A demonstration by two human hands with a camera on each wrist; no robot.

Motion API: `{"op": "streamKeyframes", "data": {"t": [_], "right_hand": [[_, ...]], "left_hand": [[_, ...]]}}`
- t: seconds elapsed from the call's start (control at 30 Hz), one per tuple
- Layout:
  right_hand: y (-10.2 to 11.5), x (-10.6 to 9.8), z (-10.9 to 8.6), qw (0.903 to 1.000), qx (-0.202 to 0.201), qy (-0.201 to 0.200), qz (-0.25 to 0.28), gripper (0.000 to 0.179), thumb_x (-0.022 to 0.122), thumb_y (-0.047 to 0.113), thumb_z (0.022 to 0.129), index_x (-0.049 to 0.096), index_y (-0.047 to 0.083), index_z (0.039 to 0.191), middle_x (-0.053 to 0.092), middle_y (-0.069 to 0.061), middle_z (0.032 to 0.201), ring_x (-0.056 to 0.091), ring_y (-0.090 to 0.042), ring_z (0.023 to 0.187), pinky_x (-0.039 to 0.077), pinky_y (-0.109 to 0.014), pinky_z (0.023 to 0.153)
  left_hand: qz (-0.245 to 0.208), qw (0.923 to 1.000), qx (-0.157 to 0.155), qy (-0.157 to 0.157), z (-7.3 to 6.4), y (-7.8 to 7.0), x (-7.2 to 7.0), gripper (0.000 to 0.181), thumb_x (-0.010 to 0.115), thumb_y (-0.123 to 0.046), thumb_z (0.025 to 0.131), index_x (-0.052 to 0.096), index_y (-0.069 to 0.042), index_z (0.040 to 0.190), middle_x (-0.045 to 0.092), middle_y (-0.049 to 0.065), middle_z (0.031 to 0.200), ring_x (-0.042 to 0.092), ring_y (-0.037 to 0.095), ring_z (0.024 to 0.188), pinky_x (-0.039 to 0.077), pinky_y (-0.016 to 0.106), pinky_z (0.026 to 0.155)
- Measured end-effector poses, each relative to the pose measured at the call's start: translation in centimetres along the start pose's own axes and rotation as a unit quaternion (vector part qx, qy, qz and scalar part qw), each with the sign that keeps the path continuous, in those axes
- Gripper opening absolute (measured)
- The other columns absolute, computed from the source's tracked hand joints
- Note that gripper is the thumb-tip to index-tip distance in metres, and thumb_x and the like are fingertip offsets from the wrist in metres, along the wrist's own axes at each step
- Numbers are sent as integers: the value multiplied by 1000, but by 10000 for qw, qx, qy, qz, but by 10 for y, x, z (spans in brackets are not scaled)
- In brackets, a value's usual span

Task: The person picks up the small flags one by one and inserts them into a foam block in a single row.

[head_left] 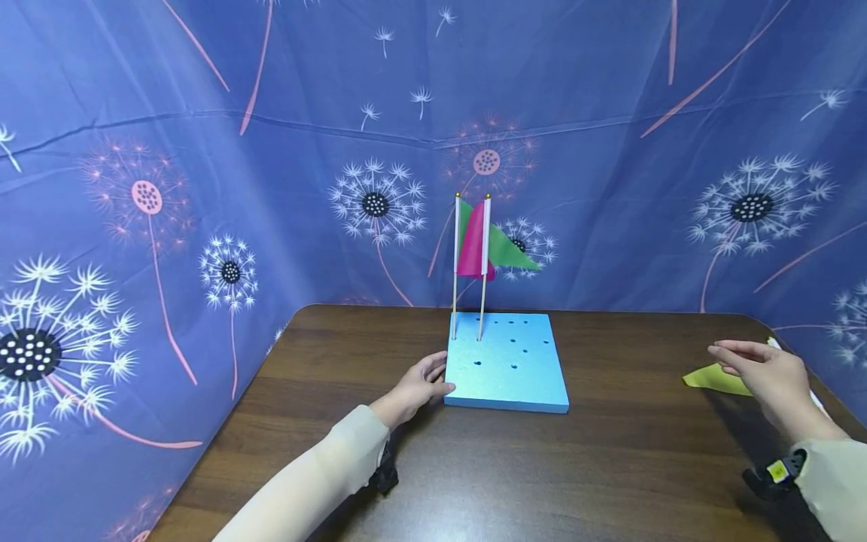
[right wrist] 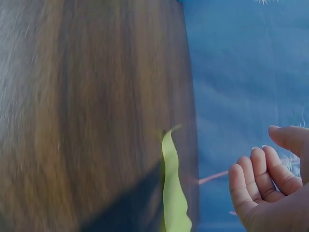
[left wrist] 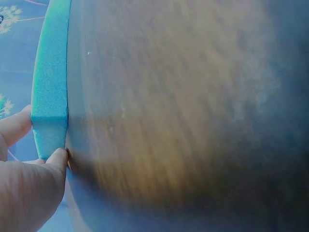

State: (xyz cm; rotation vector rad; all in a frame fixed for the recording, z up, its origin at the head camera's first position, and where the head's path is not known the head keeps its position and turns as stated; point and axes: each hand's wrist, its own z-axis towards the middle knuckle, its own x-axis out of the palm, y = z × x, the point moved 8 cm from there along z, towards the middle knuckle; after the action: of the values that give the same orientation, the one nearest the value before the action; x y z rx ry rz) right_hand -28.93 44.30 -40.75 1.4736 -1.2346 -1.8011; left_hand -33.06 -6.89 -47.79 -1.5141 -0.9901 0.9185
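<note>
My left hand [head_left: 415,388] grips the near left corner of a blue foam board [head_left: 504,388] dotted with small holes. In the left wrist view, its thumb and fingers are on the corner of the board [left wrist: 50,82]. Two thin poles stand upright in the board's far left part, with a pink flag [head_left: 472,245] and a green flag [head_left: 512,252] overlapping. My right hand [head_left: 772,380] hangs above a yellow-green flag [head_left: 718,379] lying at the table's right side, its fingers loosely bent and holding nothing. That flag's white pole [head_left: 818,404] is partly hidden behind the hand.
The brown wooden table [head_left: 630,452] has rounded far corners. A blue cloth [head_left: 596,68] printed with dandelions hangs behind it and along both sides. A dark camera [head_left: 775,476] is strapped at the right wrist, another [head_left: 384,473] at the left.
</note>
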Motion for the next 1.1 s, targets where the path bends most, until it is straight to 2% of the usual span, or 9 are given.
{"op": "streamKeyframes", "data": {"t": [0.23, 0.37, 0.43, 0.63, 0.77, 0.87, 0.93, 1.0, 1.1], "right_hand": [[-19, -21, -4, 9963, 297, -473, -660, 51, 60, 42, 94, 59, -4, 116, 41, 38, 77, 50, 17, 59, 51, -13, 51], [-27, -33, -7, 9921, 380, -672, -990, 55, 59, 39, 94, 56, -10, 119, 60, 1, 87, 44, 18, 55, 50, -19, 50], [-29, -39, -8, 9886, 458, -789, -1196, 60, 58, 38, 95, 53, -13, 124, 58, -21, 98, 39, 17, 54, 48, -22, 50], [-39, -51, -8, 9870, 403, -911, -1264, 64, 54, 32, 97, 40, -19, 133, 57, -18, 94, 30, 17, 59, 45, -22, 53], [-58, -57, -2, 9886, 436, -918, -1109, 62, 53, 29, 98, 38, -19, 132, 45, -39, 113, 49, -5, 74, 52, -46, 79], [-93, -67, 15, 9879, 480, -1042, -1046, 38, 57, 35, 96, 59, 4, 118, 60, -7, 91, 51, -6, 77, 53, -42, 79], [-116, -76, 27, 9861, 430, -1202, -1067, 29, 60, 36, 94, 61, 12, 111, 53, 15, 78, 52, -1, 72, 53, -24, 66], [-137, -84, 38, 9828, 417, -1401, -1129, 26, 63, 36, 92, 60, 13, 105, 36, 33, 73, 34, 16, 60, 40, -13, 47], [-149, -90, 41, 9814, 440, -1547, -1046, 43, 66, 30, 90, 59, -7, 111, 37, 31, 67, 35, 16, 55, 39, -11, 45]], "left_hand": [[1, 10000, -24, 39, -2, 0, 2, 69, 63, 2, 90, 28, -2, 150, 28, 19, 157, 25, 33, 146, 28, 42, 120], [-22, 10000, -18, 23, -2, -1, 2, 69, 63, 3, 90, 28, -2, 150, 28, 19, 157, 25, 32, 146, 28, 42, 120], [-51, 10000, 2, 21, -1, -1, 1, 69, 62, 3, 90, 28, -1, 150, 28, 20, 157, 25, 32, 146, 28, 42, 120], [-131, 9999, -3, 4, 1, 0, 0, 70, 63, 4, 90, 28, 0, 150, 28, 21, 157, 25, 32, 146, 27, 41, 120], [-178, 9998, 19, -7, 1, -1, 0, 70, 63, 4, 89, 28, 1, 150, 28, 21, 157, 25, 32, 146, 27, 41, 120], [-200, 9998, 60, 9, 1, -2, 0, 70, 63, 4, 89, 27, 1, 150, 27, 21, 157, 25, 32, 146, 26, 41, 121], [-193, 9998, 76, 22, 0, -2, 0, 70, 63, 4, 90, 27, 1, 150, 27, 21, 157, 25, 32, 147, 26, 41, 121], [-176, 9998, 87, 29, 0, -3, 0, 70, 63, 4, 90, 27, 1, 149, 28, 21, 157, 25, 32, 146, 26, 42, 121], [-168, 9998, 88, 36, -1, -2, 1, 69, 63, 4, 90, 28, 2, 149, 28, 21, 157, 25, 32, 146, 25, 42, 121]]}}
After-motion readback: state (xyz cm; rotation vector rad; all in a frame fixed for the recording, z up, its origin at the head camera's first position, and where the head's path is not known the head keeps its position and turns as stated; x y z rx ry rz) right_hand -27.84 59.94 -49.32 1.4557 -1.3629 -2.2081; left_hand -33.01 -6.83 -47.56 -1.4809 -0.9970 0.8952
